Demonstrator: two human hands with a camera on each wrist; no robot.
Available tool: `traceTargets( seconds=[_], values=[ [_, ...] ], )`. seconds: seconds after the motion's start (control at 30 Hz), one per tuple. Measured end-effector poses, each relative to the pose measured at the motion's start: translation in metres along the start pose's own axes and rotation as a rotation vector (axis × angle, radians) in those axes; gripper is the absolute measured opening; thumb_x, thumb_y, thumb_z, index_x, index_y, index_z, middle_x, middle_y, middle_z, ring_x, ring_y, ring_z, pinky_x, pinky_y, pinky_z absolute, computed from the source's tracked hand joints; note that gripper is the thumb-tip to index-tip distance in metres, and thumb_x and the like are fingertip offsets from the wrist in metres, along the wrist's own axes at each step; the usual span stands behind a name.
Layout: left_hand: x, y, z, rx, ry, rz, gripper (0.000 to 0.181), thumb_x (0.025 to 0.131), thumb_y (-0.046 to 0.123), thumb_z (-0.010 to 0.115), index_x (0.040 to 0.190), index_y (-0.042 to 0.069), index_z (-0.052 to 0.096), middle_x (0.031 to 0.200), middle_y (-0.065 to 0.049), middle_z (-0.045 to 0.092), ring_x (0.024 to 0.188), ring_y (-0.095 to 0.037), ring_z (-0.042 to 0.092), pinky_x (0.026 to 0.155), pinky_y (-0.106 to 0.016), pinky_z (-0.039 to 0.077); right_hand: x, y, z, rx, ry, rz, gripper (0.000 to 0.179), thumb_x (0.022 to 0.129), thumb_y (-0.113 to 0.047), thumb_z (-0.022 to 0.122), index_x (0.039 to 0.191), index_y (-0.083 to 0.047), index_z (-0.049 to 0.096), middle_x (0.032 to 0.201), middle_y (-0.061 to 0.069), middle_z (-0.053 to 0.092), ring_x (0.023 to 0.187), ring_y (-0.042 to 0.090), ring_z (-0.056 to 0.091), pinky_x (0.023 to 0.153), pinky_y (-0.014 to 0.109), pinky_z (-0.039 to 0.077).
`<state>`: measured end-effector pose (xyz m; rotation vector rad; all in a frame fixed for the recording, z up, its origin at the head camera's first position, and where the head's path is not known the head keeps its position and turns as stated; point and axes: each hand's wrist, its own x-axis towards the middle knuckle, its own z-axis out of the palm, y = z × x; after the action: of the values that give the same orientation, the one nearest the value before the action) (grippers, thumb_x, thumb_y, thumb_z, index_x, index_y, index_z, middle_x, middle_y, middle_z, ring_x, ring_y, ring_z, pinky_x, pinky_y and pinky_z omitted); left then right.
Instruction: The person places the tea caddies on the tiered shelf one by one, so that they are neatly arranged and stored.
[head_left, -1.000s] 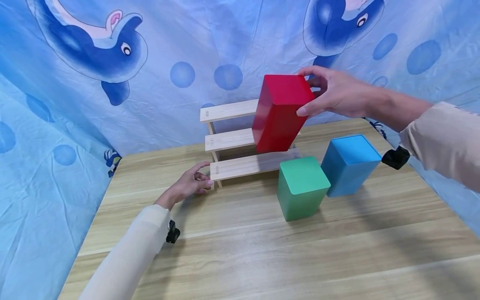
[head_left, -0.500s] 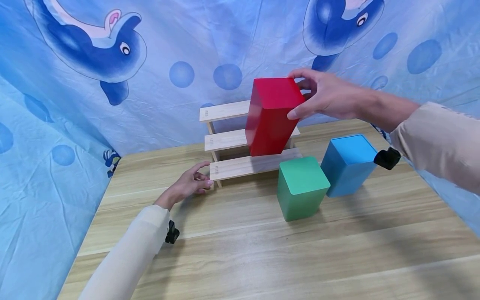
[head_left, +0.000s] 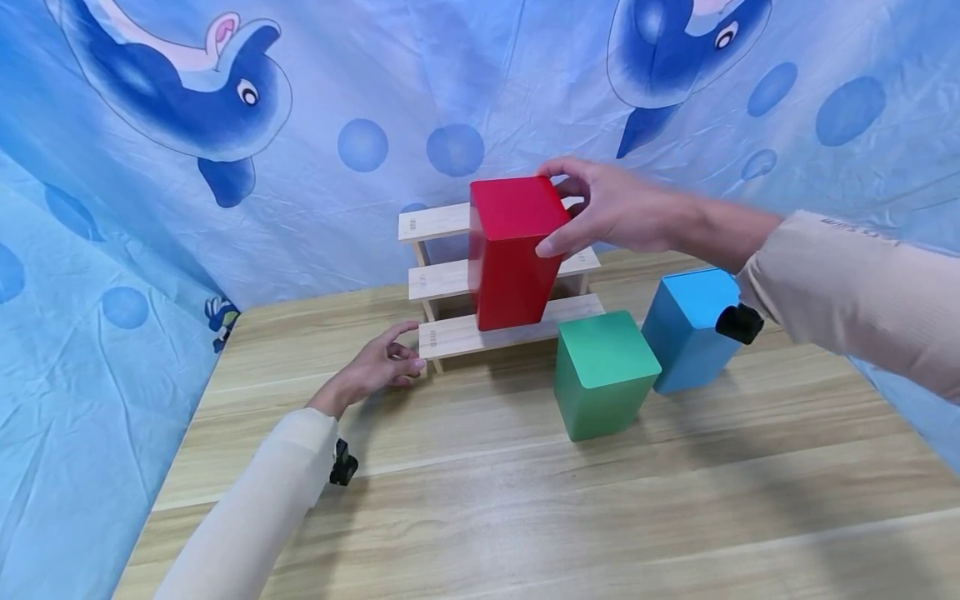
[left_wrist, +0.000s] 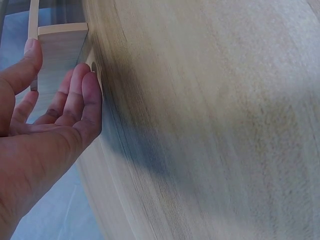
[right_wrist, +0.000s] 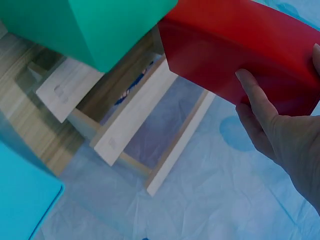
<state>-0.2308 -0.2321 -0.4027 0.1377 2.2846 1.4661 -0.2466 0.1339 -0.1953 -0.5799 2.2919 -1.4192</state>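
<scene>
A three-tier wooden shelf rack [head_left: 442,338] stands at the back of the table. My left hand [head_left: 375,369] holds the left end of its lowest board, thumb at the front corner; in the left wrist view the thumb touches the board's edge and the other fingers bend beside it. With thumb and fingers, my right hand [head_left: 622,208] grips the upper right of a tall red box [head_left: 517,267]. The box is upright, its lower end over the lowest board; whether it touches the wood I cannot tell. It hides the middle of the upper boards.
A green box [head_left: 607,375] stands in front of the rack's right end. Right behind it is a blue box [head_left: 693,333], partly covered by the right wrist camera. A blue dolphin-print cloth [head_left: 315,217] hangs behind the table [head_left: 480,517].
My right hand has carried the red box left and down, from above the rack's right part to low over the lowest board. The left hand stays at the board's end.
</scene>
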Motion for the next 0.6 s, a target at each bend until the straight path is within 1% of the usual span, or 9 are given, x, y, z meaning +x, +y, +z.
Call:
traceTargets(
  seconds=[0.1, 0.23, 0.43, 0.6],
  values=[
    [0.0, 0.0, 0.0, -0.002, 0.002, 0.004, 0.072, 0.094, 0.007, 0.062, 0.153, 0.018, 0.022, 0.118, -0.026, 0.05, 0.106, -0.04, 0.061, 0.088, -0.046, 0.052, 0.004, 0.001, 0.007, 0.051, -0.021, -0.004, 0.092, 0.073, -0.01, 0.084, 0.145, -0.019, 0.028, 0.131, 0.006, 0.046, 0.114, 0.028, 0.053, 0.084, 0.046, 0.054],
    [0.001, 0.001, 0.001, -0.003, 0.006, 0.002, 0.072, 0.094, 0.007, 0.061, 0.153, 0.019, 0.022, 0.117, -0.025, 0.05, 0.106, -0.039, 0.061, 0.087, -0.045, 0.053, 0.009, 0.002, 0.015, 0.093, -0.037, -0.004, 0.088, 0.074, -0.006, 0.082, 0.144, -0.018, 0.03, 0.13, 0.007, 0.047, 0.115, 0.029, 0.053, 0.084, 0.048, 0.054],
    [0.001, 0.001, 0.001, -0.009, 0.008, -0.006, 0.071, 0.094, 0.006, 0.061, 0.153, 0.019, 0.023, 0.117, -0.024, 0.05, 0.105, -0.037, 0.062, 0.087, -0.044, 0.053, 0.014, 0.001, 0.027, 0.101, -0.041, -0.003, 0.088, 0.072, -0.005, 0.083, 0.143, -0.018, 0.032, 0.131, 0.009, 0.046, 0.115, 0.029, 0.052, 0.082, 0.046, 0.055],
    [0.001, 0.0, 0.0, -0.012, 0.009, -0.012, 0.072, 0.093, 0.006, 0.062, 0.153, 0.02, 0.024, 0.117, -0.024, 0.05, 0.105, -0.037, 0.062, 0.086, -0.044, 0.053, 0.019, 0.0, 0.036, 0.078, -0.036, -0.002, 0.089, 0.072, -0.007, 0.083, 0.143, -0.018, 0.032, 0.13, 0.008, 0.047, 0.115, 0.027, 0.051, 0.082, 0.047, 0.055]
  ],
)
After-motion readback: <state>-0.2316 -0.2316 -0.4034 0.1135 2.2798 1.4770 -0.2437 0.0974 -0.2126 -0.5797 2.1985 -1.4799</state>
